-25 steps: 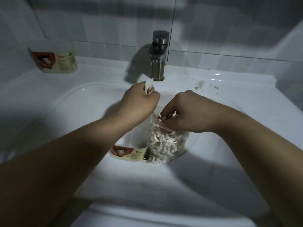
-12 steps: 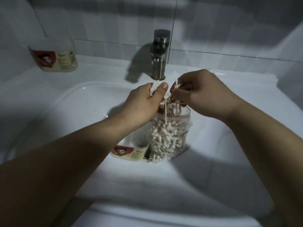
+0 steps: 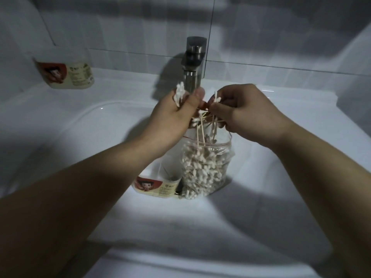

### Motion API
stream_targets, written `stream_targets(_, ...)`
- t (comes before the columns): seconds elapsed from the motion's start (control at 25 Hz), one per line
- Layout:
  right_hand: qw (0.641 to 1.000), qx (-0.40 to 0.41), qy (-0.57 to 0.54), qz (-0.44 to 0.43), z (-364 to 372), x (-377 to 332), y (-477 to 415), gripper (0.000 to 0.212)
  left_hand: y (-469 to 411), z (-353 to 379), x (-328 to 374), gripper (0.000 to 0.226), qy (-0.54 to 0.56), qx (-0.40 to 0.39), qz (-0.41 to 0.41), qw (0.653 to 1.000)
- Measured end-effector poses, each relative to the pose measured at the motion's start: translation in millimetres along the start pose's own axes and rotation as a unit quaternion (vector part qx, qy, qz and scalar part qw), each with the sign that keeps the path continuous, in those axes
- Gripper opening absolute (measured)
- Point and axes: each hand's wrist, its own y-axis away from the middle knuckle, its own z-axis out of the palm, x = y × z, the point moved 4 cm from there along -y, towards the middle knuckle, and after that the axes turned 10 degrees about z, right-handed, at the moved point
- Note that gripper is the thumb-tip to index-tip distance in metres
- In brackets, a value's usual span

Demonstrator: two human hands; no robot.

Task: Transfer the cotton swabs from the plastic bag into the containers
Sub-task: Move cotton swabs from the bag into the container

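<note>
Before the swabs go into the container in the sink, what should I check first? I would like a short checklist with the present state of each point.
1. Left hand grips its bundle of swabs: ok.
2. Right hand pinches the drawn swabs: ok.
3. Drawn swabs are free of the plastic bag: not ok, their lower ends reach into its mouth.
4. Plastic bag stands upright and open: ok.
5. Container beside the bag looks open: ok. Room inside: cannot tell, the forearm hides part.
6. Faucet runs no visible water: ok.
</note>
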Motion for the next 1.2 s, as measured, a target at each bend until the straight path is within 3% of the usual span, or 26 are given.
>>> stream_targets(0.32, 0.997, -0.002, -0.073, 0.024, 0, 3, -2, 0.023, 6, 12, -10, 0.023, 0.022, -0.144, -0.035, 0.989)
stream_targets(0.44, 0.991, -0.005, -0.122, 0.049, -2, 5, -4, 0.025, 9, 14, -11, 0.019, 0.064, -0.159, -0.059, 0.983)
stream_targets(0.56, 0.99, -0.003, -0.129, 0.063, -3, 5, -3, 0.026, 9, 12, -19, 0.011, 0.026, -0.165, -0.061, 0.984)
stream_targets(0.76, 0.991, 0.032, -0.117, 0.064, -9, 0, 3, 0.019, 8, 10, -24, 0.034, 0.023, -0.163, -0.081, 0.983)
stream_targets(0.92, 0.987, 0.045, -0.14, 0.068, -15, 0, 3, 0.019, 11, 13, -16, 0.018, 0.038, -0.184, -0.077, 0.979)
stream_targets(1.08, 0.985, 0.047, -0.153, 0.067, -14, 3, 2, 0.02, 15, 15, -15, 0.027, 0.151, -0.149, -0.165, 0.963)
stream_targets(1.2, 0.988, 0.049, -0.134, 0.059, -11, 3, 1, 0.016, 15, 16, -9, 0.026, 0.3, -0.112, -0.227, 0.92)
